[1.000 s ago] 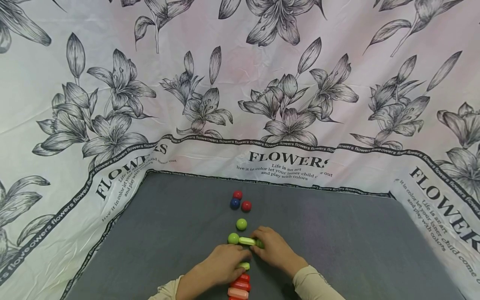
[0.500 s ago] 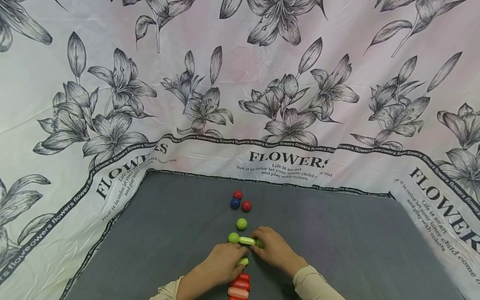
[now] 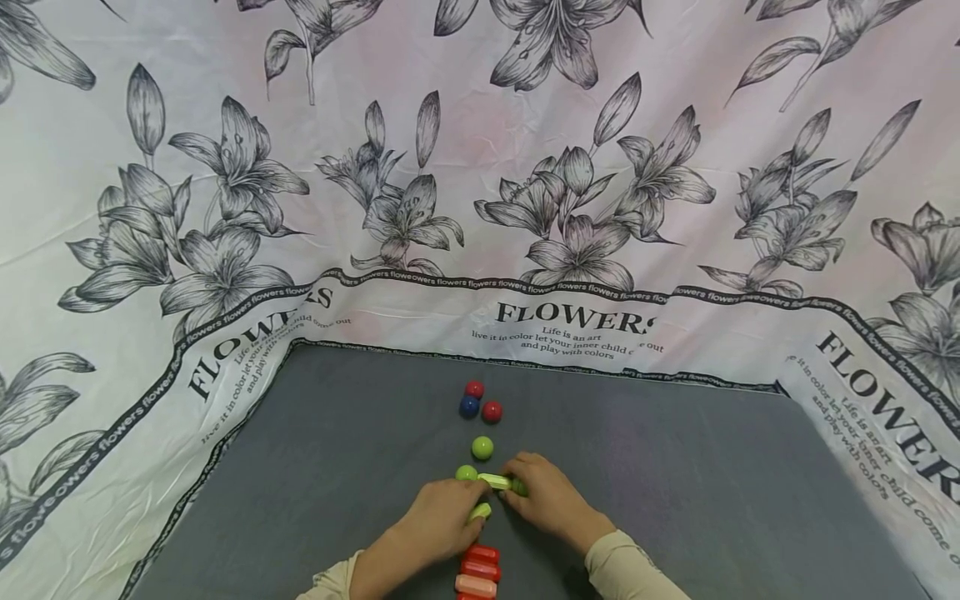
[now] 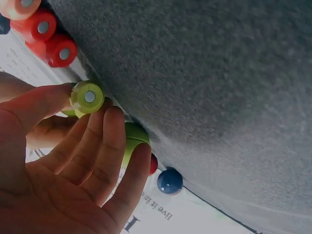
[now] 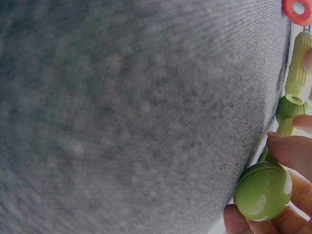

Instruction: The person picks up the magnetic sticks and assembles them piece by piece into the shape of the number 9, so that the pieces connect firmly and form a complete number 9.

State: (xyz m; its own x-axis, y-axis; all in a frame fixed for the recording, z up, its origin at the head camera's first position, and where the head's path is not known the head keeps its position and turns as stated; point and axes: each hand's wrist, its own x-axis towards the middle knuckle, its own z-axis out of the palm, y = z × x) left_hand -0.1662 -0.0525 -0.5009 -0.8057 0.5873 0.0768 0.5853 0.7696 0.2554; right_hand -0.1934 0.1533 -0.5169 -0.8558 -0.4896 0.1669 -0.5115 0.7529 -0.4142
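Note:
My left hand point(image 3: 444, 518) pinches a yellow-green magnetic rod point(image 4: 82, 103) between thumb and fingers, its round metal end facing the left wrist camera. In my right hand point(image 3: 555, 498) the thumb and fingers grip a green ball point(image 5: 263, 192). From that ball a second yellow-green rod point(image 3: 495, 482) runs left toward another green ball point(image 3: 467, 472), partly hidden by my left fingers. Whether the left hand's rod touches that ball, I cannot tell. A separate green ball point(image 3: 482, 448) lies just beyond the hands on the grey cloth.
Farther back sit two red balls point(image 3: 492, 412) and a blue ball point(image 3: 469, 407) close together. Nearer the person, red and pink rods point(image 3: 477, 586) lie side by side in a row. Flower-printed fabric point(image 3: 570, 325) borders the grey surface point(image 3: 697, 467).
My left hand has moved the pinched rod away from the red rods, forward toward the left green ball, tilting it. My right hand has stayed in place.

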